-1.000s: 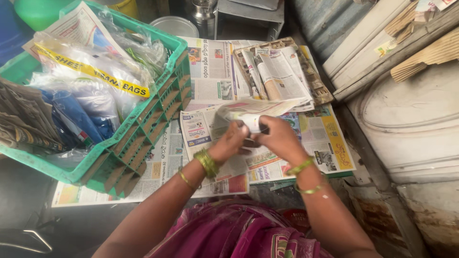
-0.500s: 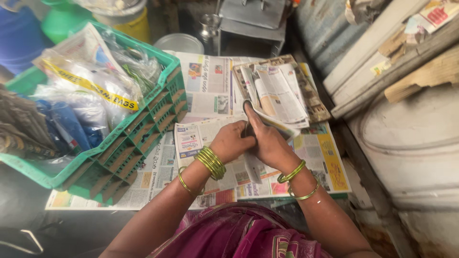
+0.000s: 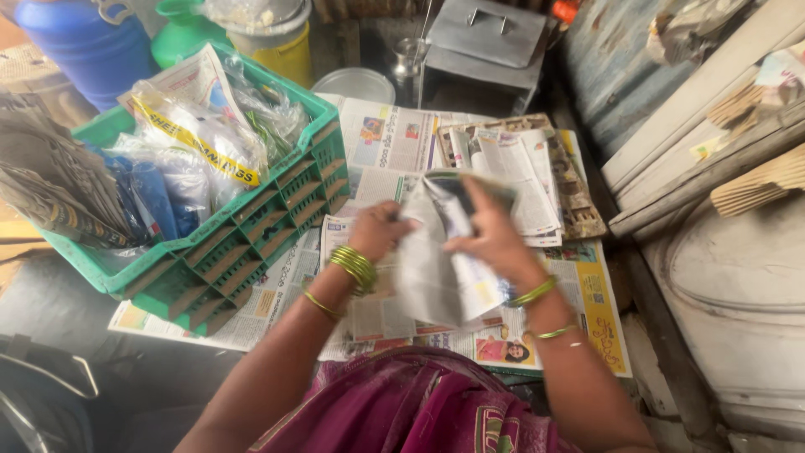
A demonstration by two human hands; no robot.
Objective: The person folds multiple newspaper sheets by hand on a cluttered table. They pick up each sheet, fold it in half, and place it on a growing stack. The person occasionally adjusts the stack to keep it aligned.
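Now both hands grip folded newspaper point(image 3: 440, 268), lifted above papers point(image 3: 386, 138) spread on surface: left hand point(image 3: 379, 231) at left edge, right hand point(image 3: 490, 239) on top. Green crate point(image 3: 251, 243) left.

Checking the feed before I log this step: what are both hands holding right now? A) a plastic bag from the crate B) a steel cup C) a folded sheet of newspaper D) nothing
C: the left hand and right hand both grip a folded newspaper sheet above the paper-covered surface.
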